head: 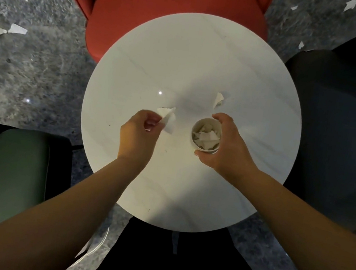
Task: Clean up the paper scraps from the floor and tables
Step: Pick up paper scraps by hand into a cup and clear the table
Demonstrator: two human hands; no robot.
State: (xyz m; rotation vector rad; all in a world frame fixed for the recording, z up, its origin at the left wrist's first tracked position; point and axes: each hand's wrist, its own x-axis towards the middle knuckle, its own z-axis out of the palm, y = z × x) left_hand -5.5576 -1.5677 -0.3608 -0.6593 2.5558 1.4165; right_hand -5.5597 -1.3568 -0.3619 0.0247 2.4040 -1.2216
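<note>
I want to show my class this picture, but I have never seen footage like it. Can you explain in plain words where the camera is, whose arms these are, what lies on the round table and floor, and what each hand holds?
There is no machine here. A person wears one wide-angle camera on the head, looking down, so the two bare arms are the person's own.

Below them is a round white table, with a red chair beyond it.

The left hand pinches a torn white paper scrap in its fingers.

The right hand grips a small white paper cup already holding scraps.

One more white scrap lies on the table beyond the cup, and others are scattered on the grey speckled floor, such as those at the left.
</note>
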